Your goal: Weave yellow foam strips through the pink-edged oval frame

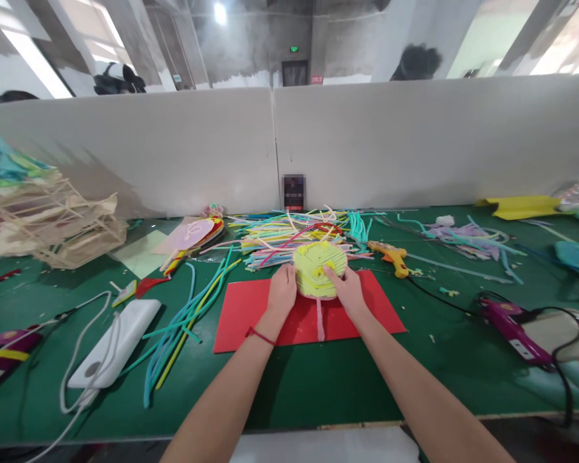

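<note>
A round hand fan [313, 257], faced with yellow pipe cleaners, is held up over a red sheet [241, 315]. Its pink handle [320, 321] points down toward me. My left hand [283, 289] is closed on the fan's left edge, a red cord around the wrist. From the right, my right hand [348, 289] grips the opposite edge, its thumb pressing on the yellow face near a small raised yellow piece [334, 265]. The fingers behind the fan are hidden. Just beyond lies a heap of coloured pipe cleaners [265, 239].
An orange glue gun [393, 257] lies right of the red sheet, its black cord running to a purple device [516, 331]. Loose blue and yellow pipe cleaners [178, 321] and a white power bank [118, 347] are on the left. A grey partition [174, 148] closes off the back.
</note>
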`<state>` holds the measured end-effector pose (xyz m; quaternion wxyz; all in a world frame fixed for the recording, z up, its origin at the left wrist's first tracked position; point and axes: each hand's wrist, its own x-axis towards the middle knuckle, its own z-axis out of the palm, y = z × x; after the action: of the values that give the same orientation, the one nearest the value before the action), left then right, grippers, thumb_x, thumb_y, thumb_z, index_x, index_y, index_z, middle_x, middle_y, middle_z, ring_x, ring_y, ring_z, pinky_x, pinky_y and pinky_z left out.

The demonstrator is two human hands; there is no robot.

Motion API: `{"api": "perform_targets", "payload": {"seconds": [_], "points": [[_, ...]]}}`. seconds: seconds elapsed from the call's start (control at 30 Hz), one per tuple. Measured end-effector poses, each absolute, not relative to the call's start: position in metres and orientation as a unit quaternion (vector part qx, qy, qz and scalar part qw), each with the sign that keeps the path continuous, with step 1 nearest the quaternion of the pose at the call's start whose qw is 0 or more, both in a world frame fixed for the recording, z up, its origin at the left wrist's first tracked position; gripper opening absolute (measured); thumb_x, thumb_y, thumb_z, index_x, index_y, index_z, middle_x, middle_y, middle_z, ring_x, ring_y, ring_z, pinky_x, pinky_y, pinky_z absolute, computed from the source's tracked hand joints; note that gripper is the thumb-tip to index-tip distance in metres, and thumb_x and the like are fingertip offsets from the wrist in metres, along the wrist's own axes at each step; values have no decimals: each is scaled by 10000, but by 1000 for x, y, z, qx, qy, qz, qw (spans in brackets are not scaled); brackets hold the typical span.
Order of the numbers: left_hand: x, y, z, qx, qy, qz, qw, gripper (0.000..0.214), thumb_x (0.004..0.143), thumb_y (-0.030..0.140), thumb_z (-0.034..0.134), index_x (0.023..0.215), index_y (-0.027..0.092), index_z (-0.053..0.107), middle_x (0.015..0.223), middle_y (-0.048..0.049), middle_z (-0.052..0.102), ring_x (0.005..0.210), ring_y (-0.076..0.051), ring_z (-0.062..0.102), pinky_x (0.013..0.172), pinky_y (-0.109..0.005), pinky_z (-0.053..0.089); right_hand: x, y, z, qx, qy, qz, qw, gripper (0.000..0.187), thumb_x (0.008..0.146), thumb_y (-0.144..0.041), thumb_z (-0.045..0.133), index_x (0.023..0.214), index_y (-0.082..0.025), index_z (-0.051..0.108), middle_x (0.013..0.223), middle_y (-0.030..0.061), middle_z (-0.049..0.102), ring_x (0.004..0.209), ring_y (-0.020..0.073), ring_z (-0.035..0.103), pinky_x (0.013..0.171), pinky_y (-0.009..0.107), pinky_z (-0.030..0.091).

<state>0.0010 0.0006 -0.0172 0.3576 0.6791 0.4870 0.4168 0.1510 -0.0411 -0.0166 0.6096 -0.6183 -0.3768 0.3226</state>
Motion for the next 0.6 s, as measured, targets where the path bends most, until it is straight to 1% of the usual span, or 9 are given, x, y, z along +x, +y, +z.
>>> {"api": "perform_targets", "payload": {"seconds": [0.07,0.1,0.13,0.17,0.2,0.27,0.33,0.47,0.6], "points": [[-7,-8,-16,694,509,402,313,230,844,234,414,852,130,619,1082,-153,600,1105,-271,499,993,-472,321,152,-40,-17,-644,-388,302,587,407,604,-442,667,844,-113,651,839,107,712,778,252,638,679,354,498],[-10,-12,-16,698,520,397,291,200,820,205,450,906,140,618,1201,-153,536,1206,-287,409,1036,-499,249,153,-40,-18,-655,-392,294,575,394,601,-439,666,826,-116,651,816,105,710,755,250,632,668,354,490],[-13,-16,-17,708,530,387,260,228,807,179,463,983,148,606,1305,-147,456,1284,-288,308,1065,-508,187,153,-40,-19,-665,-395,287,565,382,600,-440,662,810,-120,650,795,101,708,734,247,625,658,353,483],[-14,-19,-17,748,541,332,193,282,819,182,444,1064,155,580,1363,-143,395,1314,-289,260,1068,-510,187,154,-40,-19,-673,-397,283,556,374,603,-442,656,801,-124,649,778,97,705,717,243,619,647,350,477],[-15,-21,-17,779,542,278,146,319,836,195,421,1124,156,554,1386,-144,366,1319,-289,257,1067,-505,201,154,-40,-19,-679,-399,280,548,370,609,-444,648,801,-128,647,771,93,703,707,239,615,640,346,472],[-14,-22,-18,810,543,200,93,372,872,234,364,1216,169,492,1402,-135,353,1319,-286,262,1061,-515,214,154,-40,-19,-688,-400,278,538,367,620,-448,633,810,-135,645,779,92,700,703,234,610,635,340,467],[-12,-20,-18,827,535,158,63,392,894,260,319,1254,186,456,1412,-116,348,1322,-276,262,1057,-513,228,154,-41,-19,-693,-396,276,535,363,625,-452,625,813,-142,647,799,95,700,719,236,610,647,342,465],[-9,-14,-19,839,523,147,39,401,906,270,283,1265,190,441,1414,-107,347,1317,-261,279,1055,-500,246,153,-41,-18,-687,-379,283,553,364,612,-442,639,837,-156,650,854,105,703,801,258,615,717,368,464],[-10,-13,-21,839,521,151,30,401,905,265,279,1261,183,444,1416,-111,343,1317,-260,278,1049,-504,254,151,-42,-16,-640,-359,323,597,402,579,-439,673,857,-149,646,920,108,703,868,274,622,751,383,484]]}}
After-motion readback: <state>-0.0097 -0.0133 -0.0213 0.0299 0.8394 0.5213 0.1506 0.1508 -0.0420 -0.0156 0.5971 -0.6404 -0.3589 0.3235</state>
